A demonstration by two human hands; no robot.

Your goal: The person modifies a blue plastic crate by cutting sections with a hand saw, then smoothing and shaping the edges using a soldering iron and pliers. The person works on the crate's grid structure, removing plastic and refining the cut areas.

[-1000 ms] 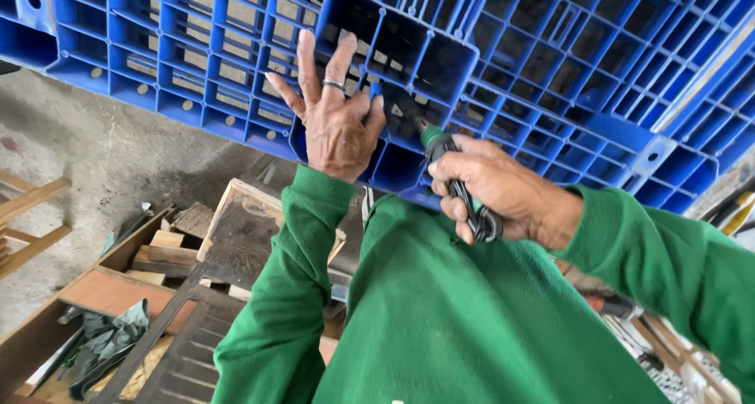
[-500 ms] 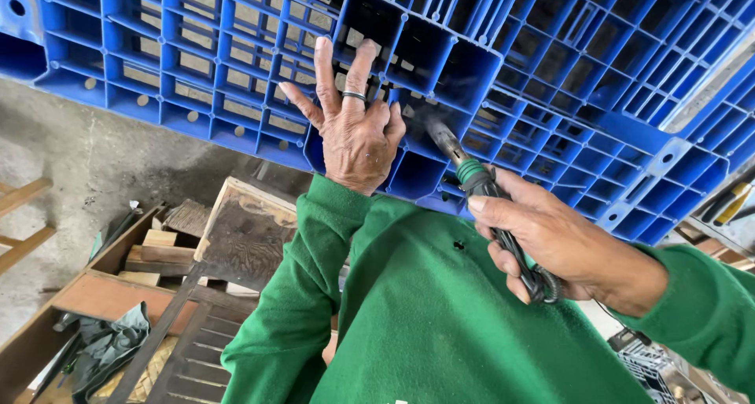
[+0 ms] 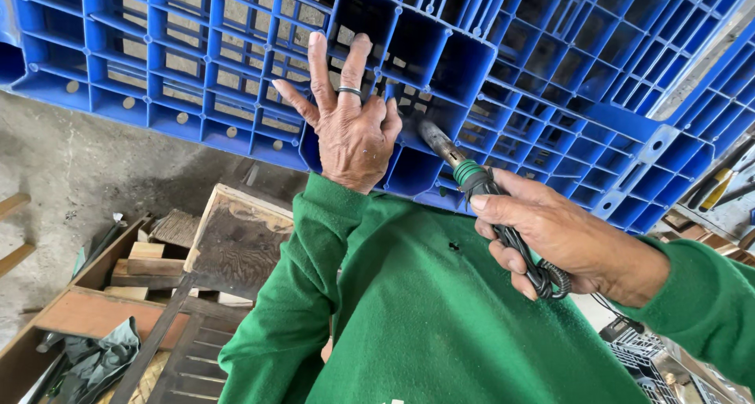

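Note:
A big blue plastic pallet (image 3: 550, 66) with a grid of open cells stands tilted in front of me. My left hand (image 3: 346, 121), with a ring on one finger, lies flat against the pallet, fingers spread over a square cell. My right hand (image 3: 550, 235) grips a soldering iron (image 3: 464, 172) with a black-and-green handle and a black cord. Its metal tip points up and left at the pallet's ribs, just right of my left thumb. Both my sleeves are green.
A wooden box (image 3: 94, 294) with wood blocks and scraps sits on the concrete floor at lower left. A dark weathered board (image 3: 240, 243) leans over it. Hand tools (image 3: 720, 188) lie at the right edge, and a small black crate (image 3: 641, 353) is at lower right.
My right hand with the soldering iron has drawn back down and right, then steadied with the tip at the ribs. My left hand stays pressed on the pallet.

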